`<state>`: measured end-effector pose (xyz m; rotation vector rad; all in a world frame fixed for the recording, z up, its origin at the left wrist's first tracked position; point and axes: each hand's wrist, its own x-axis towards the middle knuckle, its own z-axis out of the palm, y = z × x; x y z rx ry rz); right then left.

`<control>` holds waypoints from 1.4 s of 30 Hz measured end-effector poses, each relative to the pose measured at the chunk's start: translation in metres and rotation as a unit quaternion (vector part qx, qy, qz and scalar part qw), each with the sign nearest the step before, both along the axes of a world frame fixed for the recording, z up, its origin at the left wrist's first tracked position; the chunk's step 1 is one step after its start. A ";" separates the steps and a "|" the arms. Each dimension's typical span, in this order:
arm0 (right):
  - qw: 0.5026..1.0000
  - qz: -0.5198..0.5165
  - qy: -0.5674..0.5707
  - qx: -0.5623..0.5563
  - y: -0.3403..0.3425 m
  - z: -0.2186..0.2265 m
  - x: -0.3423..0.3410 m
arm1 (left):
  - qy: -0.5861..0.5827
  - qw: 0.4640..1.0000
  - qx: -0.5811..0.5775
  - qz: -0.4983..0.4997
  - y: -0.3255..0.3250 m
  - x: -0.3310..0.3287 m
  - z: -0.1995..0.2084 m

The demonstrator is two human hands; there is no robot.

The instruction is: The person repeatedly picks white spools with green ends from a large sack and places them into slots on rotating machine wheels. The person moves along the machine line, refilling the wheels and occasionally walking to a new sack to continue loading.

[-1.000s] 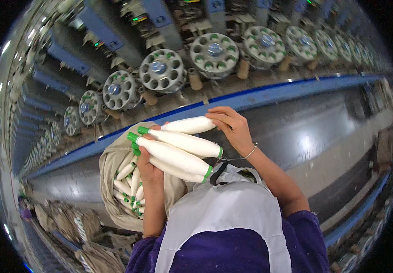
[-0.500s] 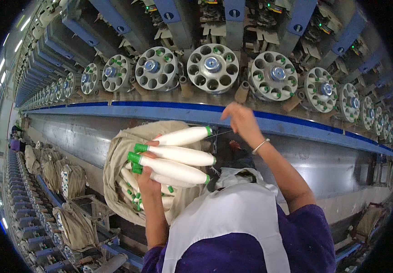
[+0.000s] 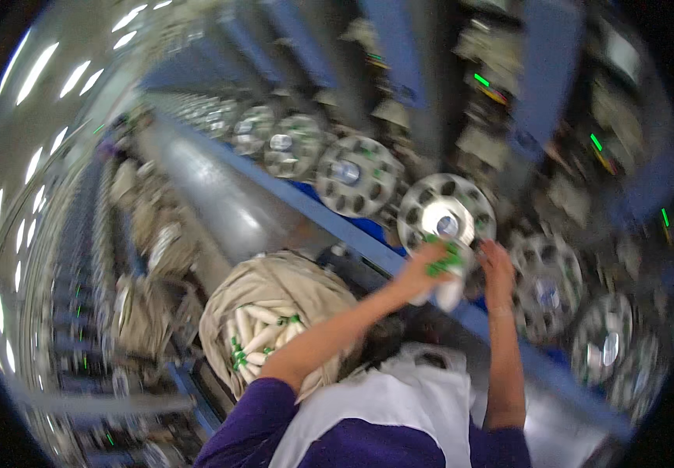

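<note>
Several white yarn bobbins (image 3: pixel 450 293) with green ends are bunched in my left hand (image 3: pixel 423 267), which is shut around them just in front of a round metal magazine (image 3: pixel 469 187) with a ring of holes. My right hand (image 3: pixel 498 273) is raised at the lower right rim of that magazine, next to the bunch. Its fingers look closed together, but blur hides what they may hold. Below my left forearm a beige cloth sack (image 3: pixel 231 290) stands open, with more yarn bobbins (image 3: pixel 263 331) lying loose inside.
A blue rail (image 3: pixel 317 210) runs diagonally in front of a row of similar magazines (image 3: pixel 359 176) on the machine. Beneath it lies a shiny metal panel (image 3: pixel 212 187). More filled sacks (image 3: pixel 149 312) and another machine row are at the left.
My view has swung, so the machine row now slants. My left hand has carried the bobbins away from above the sack to the magazine. My right hand is now close beside them.
</note>
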<state>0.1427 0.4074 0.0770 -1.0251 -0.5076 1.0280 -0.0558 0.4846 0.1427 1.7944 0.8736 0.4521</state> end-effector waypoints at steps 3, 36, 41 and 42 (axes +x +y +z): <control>0.986 -0.057 0.156 -0.010 0.017 -0.023 0.032 | -0.008 0.986 0.148 -0.080 0.013 0.050 -0.025; 0.942 0.262 -0.209 -0.023 0.060 0.034 -0.031 | -0.412 0.864 -0.025 0.287 -0.022 -0.085 0.086; 0.979 0.168 0.110 0.042 0.062 0.049 -0.036 | -0.390 0.805 -0.131 0.428 -0.033 -0.091 0.083; 0.959 0.241 0.114 0.099 0.064 0.050 -0.041 | -0.407 0.771 -0.169 0.460 -0.034 -0.091 0.082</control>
